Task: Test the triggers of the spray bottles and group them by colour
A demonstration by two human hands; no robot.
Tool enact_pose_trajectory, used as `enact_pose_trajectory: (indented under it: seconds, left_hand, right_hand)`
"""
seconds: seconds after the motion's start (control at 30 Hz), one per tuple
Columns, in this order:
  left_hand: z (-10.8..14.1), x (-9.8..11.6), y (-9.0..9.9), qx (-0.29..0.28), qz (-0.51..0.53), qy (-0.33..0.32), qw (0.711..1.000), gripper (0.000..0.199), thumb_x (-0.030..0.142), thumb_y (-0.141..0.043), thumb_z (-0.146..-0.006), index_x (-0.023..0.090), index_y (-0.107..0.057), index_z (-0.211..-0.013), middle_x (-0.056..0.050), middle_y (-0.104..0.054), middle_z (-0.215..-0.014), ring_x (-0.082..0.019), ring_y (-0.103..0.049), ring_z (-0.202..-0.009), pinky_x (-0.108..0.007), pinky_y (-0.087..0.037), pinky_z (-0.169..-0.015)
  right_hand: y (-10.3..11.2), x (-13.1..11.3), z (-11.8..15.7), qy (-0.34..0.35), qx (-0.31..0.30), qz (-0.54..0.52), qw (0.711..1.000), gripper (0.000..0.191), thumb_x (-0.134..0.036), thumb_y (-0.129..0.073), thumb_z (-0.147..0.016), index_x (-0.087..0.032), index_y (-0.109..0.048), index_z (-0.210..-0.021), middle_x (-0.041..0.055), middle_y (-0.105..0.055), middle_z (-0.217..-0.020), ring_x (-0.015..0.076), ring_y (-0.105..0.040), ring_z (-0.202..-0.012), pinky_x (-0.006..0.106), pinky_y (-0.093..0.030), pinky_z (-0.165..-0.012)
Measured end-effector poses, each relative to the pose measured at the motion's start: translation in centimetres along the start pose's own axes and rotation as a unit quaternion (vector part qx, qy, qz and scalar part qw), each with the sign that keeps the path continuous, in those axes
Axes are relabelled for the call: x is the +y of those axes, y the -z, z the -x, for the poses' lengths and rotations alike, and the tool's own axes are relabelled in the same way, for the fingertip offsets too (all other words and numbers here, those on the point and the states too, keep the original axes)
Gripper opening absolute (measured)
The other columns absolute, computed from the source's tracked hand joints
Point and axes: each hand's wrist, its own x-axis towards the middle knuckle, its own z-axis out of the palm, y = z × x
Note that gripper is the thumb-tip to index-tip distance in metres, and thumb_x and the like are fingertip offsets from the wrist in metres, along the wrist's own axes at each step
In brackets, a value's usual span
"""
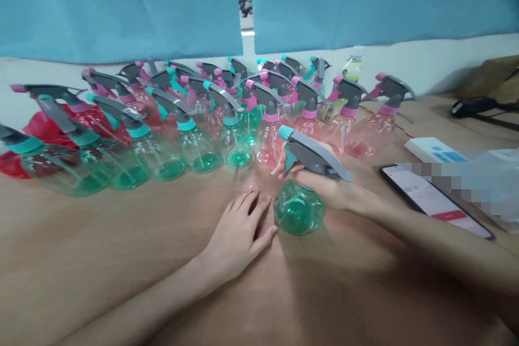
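Note:
My right hand [324, 184] is wrapped round the neck of a green spray bottle [300, 211] with a grey and teal trigger head, its nozzle pointing left. I cannot tell whether the bottle's base touches the table. Just left of it, my left hand [239, 227] lies palm down on the wooden table [141, 248], fingers spread, holding nothing. Beyond both hands stand several more spray bottles in rows: clear green ones with teal collars, such as this green bottle [198, 151], and pink ones with pink collars, such as this pink bottle [267, 143].
A phone [438, 200] with a lit screen lies at the right, by a white and blue box [436, 150]. Farther back are a black object [472, 106] and a small labelled bottle [352, 67]. Red plastic [44, 127] sits behind the left bottles. Blue curtains [121, 5] hang at the back.

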Motion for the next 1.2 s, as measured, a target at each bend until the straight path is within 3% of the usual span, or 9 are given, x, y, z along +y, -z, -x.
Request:
enact_pose_trajectory:
  seconds: [0.23, 0.47, 0.67, 0.9, 1.03, 1.13, 1.2]
  left_hand:
    - [0.0, -0.08, -0.11, 0.006, -0.001, -0.003, 1.0, 0.046, 0.04, -0.052, -0.093, 0.014, -0.053, -0.131, -0.018, -0.048, -0.139, -0.034, -0.041, -0.131, -0.051, -0.038, -0.104]
    - [0.08, -0.21, -0.3, 0.013, 0.0, -0.004, 1.0, 0.045, 0.041, -0.052, -0.093, 0.014, -0.053, -0.129, -0.018, -0.048, -0.139, -0.034, -0.041, -0.132, -0.052, -0.038, -0.104]
    - [0.04, -0.26, -0.28, 0.01, -0.004, -0.009, 1.0, 0.045, 0.041, -0.051, -0.093, 0.015, -0.052, -0.13, -0.018, -0.048, -0.139, -0.034, -0.04, -0.132, -0.052, -0.039, -0.103]
    - [-0.02, -0.27, -0.36, 0.009, -0.01, -0.007, 1.0, 0.046, 0.041, -0.052, -0.093, 0.014, -0.052, -0.131, -0.019, -0.047, -0.14, -0.035, -0.041, -0.131, -0.052, -0.038, -0.103]
    - [0.05, -0.28, -0.35, 0.014, -0.005, -0.01, 1.0, 0.045, 0.041, -0.053, -0.093, 0.014, -0.053, -0.129, -0.018, -0.048, -0.139, -0.034, -0.04, -0.132, -0.051, -0.038, -0.104]
    - [0.06, -0.28, -0.31, 0.013, -0.006, -0.011, 1.0, 0.045, 0.04, -0.053, -0.093, 0.013, -0.053, -0.13, -0.019, -0.048, -0.14, -0.035, -0.041, -0.132, -0.051, -0.038, -0.104]
    - [0.03, -0.3, -0.31, 0.013, -0.01, -0.01, 1.0, 0.045, 0.04, -0.052, -0.093, 0.013, -0.053, -0.13, -0.019, -0.048, -0.14, -0.035, -0.041, -0.131, -0.051, -0.039, -0.103]
  right_hand:
    - [0.02, -0.25, -0.15, -0.003, -0.002, 0.012, 1.0, 0.017, -0.01, -0.05, -0.068, -0.022, -0.056, -0.078, -0.0014, -0.06, -0.078, 0.0138, -0.057, -0.07, 0.029, -0.046, -0.066]
    - [-0.15, 0.12, 0.05, -0.048, -0.009, 0.022, 0.999, 0.033, -0.013, -0.048, -0.071, -0.024, -0.061, -0.099, -0.0011, -0.062, -0.082, 0.0126, -0.053, -0.064, 0.029, -0.048, -0.065]
    - [-0.47, -0.15, 0.01, -0.049, 0.016, 0.022, 0.998, 0.013, -0.014, -0.051, -0.072, -0.023, -0.057, -0.078, -0.0015, -0.059, -0.074, 0.0158, -0.059, -0.08, 0.03, -0.05, -0.076]
    - [-0.47, -0.3, -0.16, -0.035, -0.001, 0.031, 0.999, 0.01, -0.019, -0.051, -0.076, -0.024, -0.05, -0.068, -0.0024, -0.054, -0.069, 0.0139, -0.055, -0.071, 0.032, -0.05, -0.078]
    - [-0.47, -0.02, -0.04, -0.048, -0.001, 0.025, 0.999, 0.004, -0.02, -0.055, -0.077, -0.023, -0.053, -0.076, -0.0017, -0.058, -0.077, 0.012, -0.053, -0.068, 0.028, -0.051, -0.07]
    - [-0.46, 0.32, 0.11, -0.036, -0.006, 0.021, 0.999, 0.018, -0.015, -0.054, -0.075, -0.023, -0.056, -0.091, -0.0004, -0.063, -0.089, 0.0114, -0.055, -0.069, 0.027, -0.052, -0.068]
    - [-0.44, 0.51, 0.17, -0.022, -0.013, 0.035, 0.999, 0.022, -0.012, -0.053, -0.072, -0.024, -0.056, -0.09, -0.0005, -0.065, -0.089, 0.0126, -0.059, -0.074, 0.028, -0.053, -0.073]
